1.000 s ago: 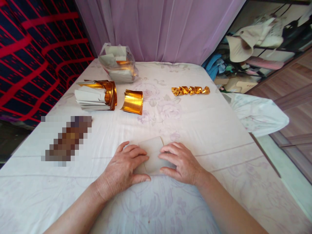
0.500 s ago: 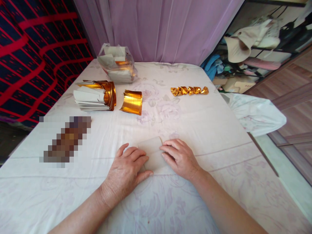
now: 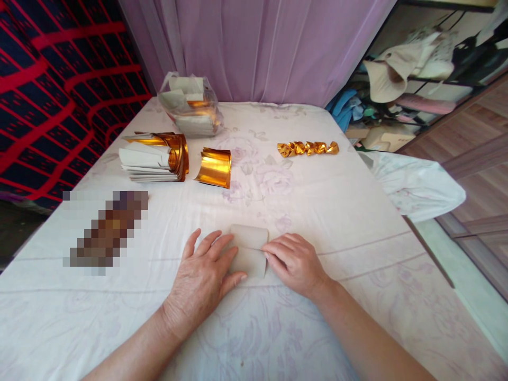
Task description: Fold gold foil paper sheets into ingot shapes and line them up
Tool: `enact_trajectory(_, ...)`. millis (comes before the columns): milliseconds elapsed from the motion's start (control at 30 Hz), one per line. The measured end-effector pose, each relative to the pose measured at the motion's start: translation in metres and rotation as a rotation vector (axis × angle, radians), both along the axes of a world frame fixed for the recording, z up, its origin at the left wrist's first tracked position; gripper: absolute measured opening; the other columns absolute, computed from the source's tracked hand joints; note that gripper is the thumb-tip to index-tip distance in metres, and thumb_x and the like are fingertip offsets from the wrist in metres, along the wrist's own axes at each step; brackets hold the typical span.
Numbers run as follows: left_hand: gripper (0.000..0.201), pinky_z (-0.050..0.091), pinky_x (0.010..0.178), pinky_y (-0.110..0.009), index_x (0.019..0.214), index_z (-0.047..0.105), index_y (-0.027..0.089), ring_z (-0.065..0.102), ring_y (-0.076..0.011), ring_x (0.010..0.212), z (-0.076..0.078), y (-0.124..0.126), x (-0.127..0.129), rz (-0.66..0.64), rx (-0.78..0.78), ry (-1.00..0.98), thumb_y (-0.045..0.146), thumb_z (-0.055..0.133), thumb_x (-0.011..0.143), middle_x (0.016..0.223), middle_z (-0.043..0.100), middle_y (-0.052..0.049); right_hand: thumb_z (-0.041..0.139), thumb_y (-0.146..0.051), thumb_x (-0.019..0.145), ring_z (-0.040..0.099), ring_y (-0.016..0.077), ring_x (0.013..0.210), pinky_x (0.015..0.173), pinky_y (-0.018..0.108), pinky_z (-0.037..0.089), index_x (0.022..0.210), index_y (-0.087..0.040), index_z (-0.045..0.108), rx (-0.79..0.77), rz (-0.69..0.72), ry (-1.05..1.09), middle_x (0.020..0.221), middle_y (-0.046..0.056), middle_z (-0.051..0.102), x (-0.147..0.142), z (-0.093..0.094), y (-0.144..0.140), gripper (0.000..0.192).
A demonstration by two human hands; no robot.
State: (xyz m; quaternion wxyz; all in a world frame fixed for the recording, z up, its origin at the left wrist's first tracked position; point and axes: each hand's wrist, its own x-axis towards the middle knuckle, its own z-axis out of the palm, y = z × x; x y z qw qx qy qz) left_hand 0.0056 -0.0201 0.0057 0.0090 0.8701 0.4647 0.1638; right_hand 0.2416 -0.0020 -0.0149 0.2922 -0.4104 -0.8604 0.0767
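A sheet of paper [image 3: 250, 262], pale grey side up, lies on the table between my hands, its far part folded over towards me. My left hand [image 3: 208, 270] rests with spread fingers on the sheet's left edge. At the right edge, my right hand [image 3: 296, 262] pinches the folded flap between thumb and fingers. Beyond them lies a small stack of gold foil paper [image 3: 215, 167], curled, shiny side up. To its left sits a thick fanned stack of the same paper [image 3: 148, 159]. A row of folded gold pieces [image 3: 307, 148] lies at the far right.
A clear plastic bag [image 3: 190, 108] holding more paper stands at the back left. A pixelated object [image 3: 109, 233] lies at the left. The table wears a white floral cloth [image 3: 337, 211]. A purple curtain [image 3: 254, 47] hangs behind; a cluttered shelf [image 3: 413, 79] stands at right.
The paper has turned slightly, and its far part now shows as a distinct folded flap. My right hand's fingers have closed on its edge; my left fingers have spread and shifted slightly left.
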Motion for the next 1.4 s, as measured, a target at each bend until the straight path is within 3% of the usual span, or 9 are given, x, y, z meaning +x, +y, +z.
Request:
enact_trajectory(233, 0.04, 0.032, 0.108, -0.059, 0.109, 0.07, 0.017, 0.054, -0.0342, 0.12, -0.001, 0.002, 0.002, 0.066, 0.012, 0.009, 0.049, 0.053, 0.093, 0.126, 0.064, -0.013, 0.051, -0.016, 0.095, 0.061, 0.0159, 0.069, 0.069, 0.032, 0.044, 0.088, -0.019, 0.067, 0.027, 0.12, 0.013, 0.075, 0.003, 0.07, -0.012, 0.004, -0.011, 0.017)
enact_trajectory(433, 0.038, 0.039, 0.102, -0.057, 0.116, 0.066, 0.016, 0.055, -0.0331, 0.113, -0.004, 0.001, 0.004, 0.086, -0.022, -0.005, 0.043, 0.059, 0.09, 0.122, 0.063, -0.014, 0.052, -0.016, 0.094, 0.063, 0.0156, 0.071, 0.069, 0.032, 0.047, 0.09, -0.019, 0.066, -0.052, 0.185, 0.075, 0.078, 0.002, 0.071, -0.018, 0.004, -0.014, 0.016)
enact_trajectory(567, 0.038, 0.04, 0.1, -0.056, 0.119, 0.065, 0.016, 0.057, -0.0315, 0.108, -0.006, 0.002, 0.005, 0.06, -0.062, -0.035, 0.039, 0.06, 0.09, 0.118, 0.065, -0.013, 0.05, -0.016, 0.093, 0.063, 0.0161, 0.069, 0.067, 0.032, 0.048, 0.09, -0.02, 0.066, -0.048, 0.089, 0.089, 0.076, 0.002, 0.071, -0.011, 0.003, -0.009, 0.017)
enact_trajectory(733, 0.034, 0.029, 0.11, -0.056, 0.125, 0.062, 0.022, 0.053, -0.0298, 0.122, -0.01, 0.006, -0.001, -0.049, -0.104, -0.063, 0.033, 0.055, 0.093, 0.126, 0.065, -0.008, 0.049, -0.016, 0.092, 0.066, 0.0191, 0.084, 0.077, 0.035, 0.053, 0.1, -0.022, 0.068, -0.023, -0.067, 0.165, 0.091, 0.005, 0.072, -0.005, 0.002, -0.002, 0.021)
enact_trajectory(933, 0.027, 0.023, 0.114, -0.054, 0.117, 0.066, 0.03, 0.047, -0.0261, 0.131, -0.01, 0.012, -0.009, -0.212, -0.084, -0.021, 0.023, 0.051, 0.096, 0.13, 0.064, -0.002, 0.048, -0.016, 0.093, 0.065, 0.0221, 0.094, 0.085, 0.039, 0.053, 0.111, -0.021, 0.065, -0.055, -0.082, 0.146, 0.101, 0.008, 0.071, -0.003, -0.001, 0.002, 0.024)
enact_trajectory(1167, 0.02, 0.036, 0.102, -0.043, 0.106, 0.067, 0.028, 0.06, -0.0189, 0.101, -0.008, 0.012, -0.007, -0.305, -0.048, -0.035, 0.016, 0.058, 0.092, 0.106, 0.071, 0.002, 0.054, -0.026, 0.092, 0.058, 0.0267, 0.111, 0.094, 0.046, 0.048, 0.122, -0.02, 0.059, -0.108, -0.057, 0.088, 0.121, 0.012, 0.065, -0.009, -0.004, 0.001, 0.031)
enact_trajectory(1300, 0.016, 0.037, 0.098, -0.044, 0.102, 0.067, 0.025, 0.062, -0.0189, 0.09, -0.003, 0.007, -0.003, -0.293, -0.075, -0.012, 0.016, 0.058, 0.092, 0.098, 0.071, 0.001, 0.053, -0.02, 0.09, 0.06, 0.0248, 0.098, 0.085, 0.042, 0.049, 0.118, -0.02, 0.059, -0.148, -0.068, 0.09, 0.104, 0.009, 0.069, -0.009, -0.004, 0.003, 0.029)
enact_trajectory(1400, 0.016, 0.037, 0.101, -0.049, 0.102, 0.068, 0.023, 0.063, -0.0225, 0.095, 0.003, 0.001, 0.002, -0.231, -0.119, -0.027, 0.032, 0.059, 0.092, 0.1, 0.071, -0.002, 0.052, -0.017, 0.088, 0.061, 0.0226, 0.088, 0.079, 0.038, 0.049, 0.11, -0.021, 0.062, -0.148, -0.091, 0.115, 0.093, 0.006, 0.069, -0.006, -0.004, 0.004, 0.024)
